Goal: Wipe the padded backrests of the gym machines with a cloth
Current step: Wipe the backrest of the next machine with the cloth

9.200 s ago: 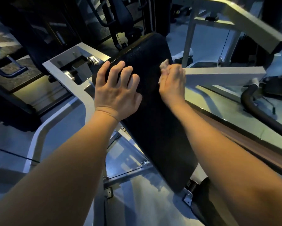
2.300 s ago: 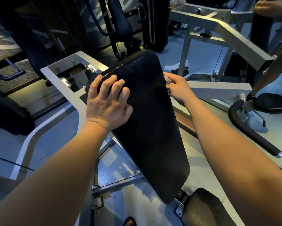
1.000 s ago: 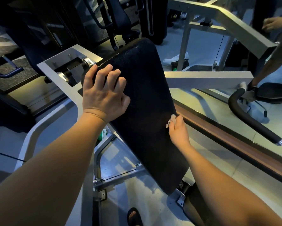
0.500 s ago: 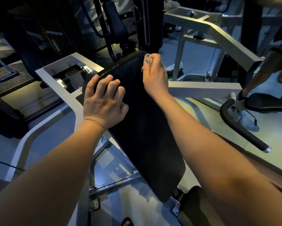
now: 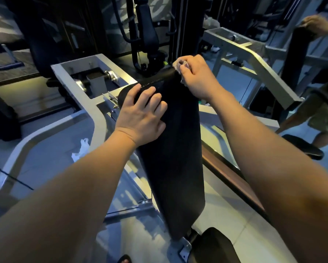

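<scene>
Gym frames (image 5: 97, 126) surround the black backrest (image 5: 174, 149): left hand (image 5: 142, 112) lies flat on its upper left, right hand (image 5: 195, 76) grips the cloth (image 5: 179, 63) at its top right corner, mid-wipe; next stroke probably needs firm downward pressure.

Dim bluish light, yellow-green glare on floor (motion-blurred throughout), wide-angle bending at edges

Both my forearms (image 5: 74, 186) run bare down to my left hand (image 5: 140, 112) and right hand (image 5: 195, 76) — a dark sandal (image 5: 124, 259) shows below.
</scene>
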Action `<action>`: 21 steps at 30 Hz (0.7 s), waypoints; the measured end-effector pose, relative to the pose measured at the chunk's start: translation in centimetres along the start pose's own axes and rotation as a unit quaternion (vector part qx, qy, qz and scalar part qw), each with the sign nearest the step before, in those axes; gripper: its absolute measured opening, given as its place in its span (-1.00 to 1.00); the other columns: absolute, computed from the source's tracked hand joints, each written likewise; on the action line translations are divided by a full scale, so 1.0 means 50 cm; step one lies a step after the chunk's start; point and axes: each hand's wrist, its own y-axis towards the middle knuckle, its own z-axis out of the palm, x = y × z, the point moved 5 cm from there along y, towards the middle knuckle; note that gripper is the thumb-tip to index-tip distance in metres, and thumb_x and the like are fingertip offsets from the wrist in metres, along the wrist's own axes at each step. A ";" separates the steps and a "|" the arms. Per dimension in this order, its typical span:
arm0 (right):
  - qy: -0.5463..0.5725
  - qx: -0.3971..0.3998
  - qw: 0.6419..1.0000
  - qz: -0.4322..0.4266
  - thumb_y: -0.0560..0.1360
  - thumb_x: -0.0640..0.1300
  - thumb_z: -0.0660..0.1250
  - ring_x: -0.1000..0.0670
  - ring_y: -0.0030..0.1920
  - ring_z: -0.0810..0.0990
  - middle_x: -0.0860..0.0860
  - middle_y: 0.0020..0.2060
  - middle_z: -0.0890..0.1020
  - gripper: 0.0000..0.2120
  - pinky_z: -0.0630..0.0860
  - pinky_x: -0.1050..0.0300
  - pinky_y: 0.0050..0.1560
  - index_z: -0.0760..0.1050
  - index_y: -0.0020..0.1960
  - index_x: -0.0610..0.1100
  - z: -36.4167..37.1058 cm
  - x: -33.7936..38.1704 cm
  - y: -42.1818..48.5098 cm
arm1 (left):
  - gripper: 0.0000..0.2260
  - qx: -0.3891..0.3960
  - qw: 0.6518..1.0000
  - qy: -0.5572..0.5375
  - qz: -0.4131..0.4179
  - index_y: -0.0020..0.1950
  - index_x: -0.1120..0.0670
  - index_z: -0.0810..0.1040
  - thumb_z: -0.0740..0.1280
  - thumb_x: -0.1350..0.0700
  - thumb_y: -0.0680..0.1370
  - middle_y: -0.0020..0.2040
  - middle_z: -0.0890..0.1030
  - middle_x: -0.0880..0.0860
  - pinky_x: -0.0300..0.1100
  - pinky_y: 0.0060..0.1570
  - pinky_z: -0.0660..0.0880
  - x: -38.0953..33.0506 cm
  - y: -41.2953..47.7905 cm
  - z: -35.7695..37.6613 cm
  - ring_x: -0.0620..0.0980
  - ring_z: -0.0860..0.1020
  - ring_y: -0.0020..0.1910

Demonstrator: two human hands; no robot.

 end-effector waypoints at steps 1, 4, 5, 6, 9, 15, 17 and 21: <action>-0.038 0.013 0.999 0.014 0.66 0.00 0.10 -0.02 0.17 0.37 0.02 0.07 0.39 -0.75 0.31 0.03 0.27 0.53 0.20 0.08 -0.002 0.004 0.005 | -0.59 0.016 1.000 -0.004 0.001 0.24 0.13 0.51 0.23 -0.10 0.52 0.29 0.53 0.13 0.24 0.49 0.16 0.001 0.001 -0.001 0.20 0.38 0.41; -0.099 0.051 0.993 0.040 0.69 0.03 0.10 -0.02 0.20 0.21 -0.02 0.21 0.30 -0.70 0.17 0.08 0.33 0.53 0.29 0.05 -0.013 0.015 0.005 | -0.57 0.048 0.999 -0.026 0.001 0.26 0.15 0.50 0.23 -0.09 0.51 0.29 0.52 0.12 0.22 0.49 0.16 0.007 0.002 -0.015 0.19 0.38 0.41; -0.103 0.058 0.993 0.029 0.69 0.03 0.11 0.00 0.21 0.24 -0.01 0.25 0.34 -0.70 0.19 0.11 0.35 0.56 0.28 0.04 -0.016 0.020 0.006 | -0.58 0.041 0.998 -0.041 -0.002 0.25 0.15 0.50 0.24 -0.07 0.49 0.28 0.51 0.13 0.20 0.49 0.17 0.009 0.000 -0.023 0.19 0.38 0.39; -0.099 0.061 0.993 0.018 0.68 0.01 0.12 0.02 0.21 0.32 0.01 0.24 0.43 -0.70 0.27 0.14 0.32 0.58 0.25 0.01 -0.020 0.029 0.005 | -0.60 0.022 0.997 -0.070 -0.020 0.23 0.14 0.50 0.26 -0.04 0.47 0.27 0.50 0.13 0.18 0.50 0.18 0.014 -0.002 -0.034 0.19 0.39 0.36; -0.099 0.052 0.994 0.010 0.67 -0.07 0.16 0.08 0.11 0.53 0.11 0.05 0.61 -0.75 0.40 0.28 0.00 0.60 0.19 -0.03 -0.022 0.046 0.005 | -0.58 -0.030 0.960 -0.204 -0.190 0.29 0.10 0.43 0.35 0.01 0.47 0.32 0.39 0.14 0.17 0.51 0.15 0.054 -0.026 -0.056 0.19 0.29 0.37; -0.096 0.048 0.992 0.071 0.63 -0.06 0.16 -0.09 0.18 0.59 -0.03 0.13 0.68 -0.70 0.50 0.07 0.11 0.63 0.11 -0.16 -0.008 0.063 0.046 | -0.16 0.124 0.761 -0.477 -0.422 0.57 0.04 0.06 0.47 -0.18 0.49 0.48 0.30 0.10 0.12 0.46 0.32 0.099 -0.071 0.015 0.13 0.29 0.47; -0.130 0.061 0.988 0.062 0.63 -0.09 0.17 -0.11 0.17 0.60 -0.05 0.11 0.68 -0.70 0.51 0.06 0.08 0.63 0.10 -0.19 0.012 0.087 0.047 | -0.15 0.135 0.707 -0.533 -0.445 0.57 0.04 0.03 0.49 -0.13 0.49 0.46 0.35 0.12 0.07 0.42 0.38 0.097 -0.070 0.028 0.14 0.39 0.42; -0.092 0.080 0.992 -0.026 0.57 -0.12 0.20 -0.03 0.18 0.61 0.03 0.10 0.69 -0.74 0.52 0.06 0.17 0.64 0.12 -0.01 0.061 0.154 0.012 | -0.22 0.138 0.697 -0.535 -0.456 0.55 0.12 -0.01 0.45 -0.02 0.57 0.45 0.33 0.12 -0.16 0.21 0.32 0.091 -0.062 0.021 0.07 0.39 0.34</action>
